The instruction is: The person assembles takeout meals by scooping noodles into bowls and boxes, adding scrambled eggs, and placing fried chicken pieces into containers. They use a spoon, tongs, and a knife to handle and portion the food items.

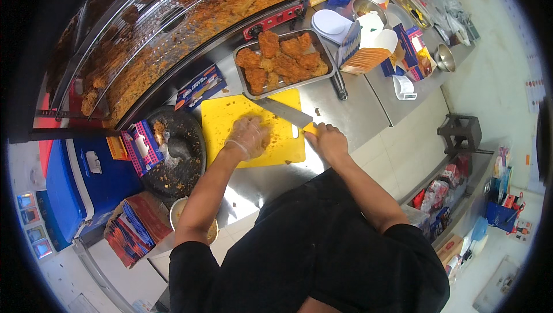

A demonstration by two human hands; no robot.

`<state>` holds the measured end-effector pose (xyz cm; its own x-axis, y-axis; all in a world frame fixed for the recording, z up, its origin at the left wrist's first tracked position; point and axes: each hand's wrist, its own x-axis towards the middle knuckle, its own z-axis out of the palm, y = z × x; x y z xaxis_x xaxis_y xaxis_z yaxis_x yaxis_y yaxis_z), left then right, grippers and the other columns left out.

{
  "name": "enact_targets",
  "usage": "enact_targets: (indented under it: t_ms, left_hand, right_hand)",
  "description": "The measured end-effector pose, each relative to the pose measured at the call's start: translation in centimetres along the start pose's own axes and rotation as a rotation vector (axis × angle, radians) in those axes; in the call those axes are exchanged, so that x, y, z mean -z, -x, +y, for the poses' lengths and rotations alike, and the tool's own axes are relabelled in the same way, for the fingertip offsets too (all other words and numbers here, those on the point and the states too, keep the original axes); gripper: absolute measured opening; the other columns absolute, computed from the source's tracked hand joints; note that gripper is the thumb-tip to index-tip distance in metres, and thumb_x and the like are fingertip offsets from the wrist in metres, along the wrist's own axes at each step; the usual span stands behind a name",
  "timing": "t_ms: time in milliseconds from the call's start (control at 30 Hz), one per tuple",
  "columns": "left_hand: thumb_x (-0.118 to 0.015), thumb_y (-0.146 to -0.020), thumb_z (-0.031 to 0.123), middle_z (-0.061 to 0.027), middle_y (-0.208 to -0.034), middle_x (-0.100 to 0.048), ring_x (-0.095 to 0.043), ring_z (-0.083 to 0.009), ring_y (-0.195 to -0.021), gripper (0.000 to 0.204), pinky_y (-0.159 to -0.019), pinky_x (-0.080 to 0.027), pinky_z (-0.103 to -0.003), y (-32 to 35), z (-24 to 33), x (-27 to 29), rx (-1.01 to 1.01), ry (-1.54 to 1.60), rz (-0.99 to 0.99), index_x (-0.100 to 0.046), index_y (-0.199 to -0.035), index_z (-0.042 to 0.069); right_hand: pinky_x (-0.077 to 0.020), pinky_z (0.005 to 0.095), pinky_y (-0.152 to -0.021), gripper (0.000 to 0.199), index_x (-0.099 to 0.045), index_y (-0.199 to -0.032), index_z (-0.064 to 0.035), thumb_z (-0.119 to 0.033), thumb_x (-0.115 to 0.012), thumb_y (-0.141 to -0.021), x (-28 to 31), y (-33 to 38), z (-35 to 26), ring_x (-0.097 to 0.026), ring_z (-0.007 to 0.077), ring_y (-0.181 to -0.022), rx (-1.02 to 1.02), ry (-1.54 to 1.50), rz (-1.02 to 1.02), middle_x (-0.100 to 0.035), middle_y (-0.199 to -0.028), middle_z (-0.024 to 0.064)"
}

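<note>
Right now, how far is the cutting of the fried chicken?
Done: little shows, only crumbs on the yellow board. In hand: the gloved left hand presses a chicken piece on the board; the right hand holds the knife. Left: the metal tray is full of uncut pieces.

A single view — a fisheye camera on the person's head, looking steeply down over the chest and both forearms, which enter from the lower edge. It faces a steel counter (345, 111), with a yellow board (230, 118) close below at the picture's centre. The wide lens bends straight edges near the rim: the glass case (167, 30) curves across the upper left, and the floor (489, 88) wraps around the right side. Dark corners mark the lens circle. The board sits near, the far counter end and shelves well off — small and crowded.
</note>
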<state>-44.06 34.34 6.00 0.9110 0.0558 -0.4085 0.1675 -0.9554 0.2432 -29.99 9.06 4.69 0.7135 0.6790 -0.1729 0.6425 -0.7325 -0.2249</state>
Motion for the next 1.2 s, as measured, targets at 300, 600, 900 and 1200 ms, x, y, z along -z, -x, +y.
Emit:
enact_targets:
  t_ms: [300, 600, 900, 1200]
  left_hand:
    - [-0.076, -0.084, 0.035, -0.0195, -0.135, -0.055, -0.053, -0.044, -0.126, 0.046, -0.106, -0.046, -0.055, 1.5, 0.0, -2.2, 0.154, 0.032, 0.263, -0.066, -0.123, 0.014]
    - [-0.082, -0.08, 0.044, -0.0238, -0.168, -0.027, -0.028, -0.0492, -0.153, 0.094, -0.121, -0.032, -0.056, 2.5, 1.2, -2.0, 0.372, 0.009, 0.247, -0.04, -0.16, 0.019]
    - [-0.08, -0.086, 0.041, -0.0259, -0.157, -0.042, -0.042, -0.0495, -0.142, 0.075, -0.118, -0.039, -0.054, 4.2, -2.3, -3.5, 0.132, 0.028, 0.229, -0.05, -0.154, 0.027]
    - [-0.073, -0.085, 0.012, -0.0201, -0.086, -0.069, -0.065, -0.043, -0.086, 0.033, -0.078, -0.051, -0.056, 1.4, -1.9, -5.9, 0.009, 0.032, 0.756, -0.072, -0.118, 0.01]
  right_hand:
    - [-0.0492, 0.0479, -0.094, 0.043, -0.068, -0.115, -0.002, -0.039, -0.072, -0.094, -0.9, 0.9, -0.1, -0.061, 0.0366, -0.106, 0.074, -0.028, 0.157, -0.068, -0.112, 0.018]
    - [-0.048, 0.0497, -0.094, 0.038, -0.071, -0.117, -0.0033, -0.032, -0.072, -0.092, 0.6, 2.3, -0.3, -0.06, 0.0373, -0.107, 0.044, -0.14, 0.236, -0.066, -0.113, 0.0176]
    - [-0.0484, 0.0513, -0.094, 0.039, -0.069, -0.113, 0.0009, -0.034, -0.07, -0.094, 0.4, 6.2, 3.3, -0.06, 0.0414, -0.105, -0.039, -0.189, 0.27, -0.067, -0.108, 0.0209]
    - [-0.0459, 0.0505, -0.096, 0.031, -0.067, -0.115, -0.0007, -0.02, -0.073, -0.092, -1.8, 9.5, 9.5, -0.058, 0.0399, -0.108, -0.159, -0.277, 0.338, -0.065, -0.114, 0.0205]
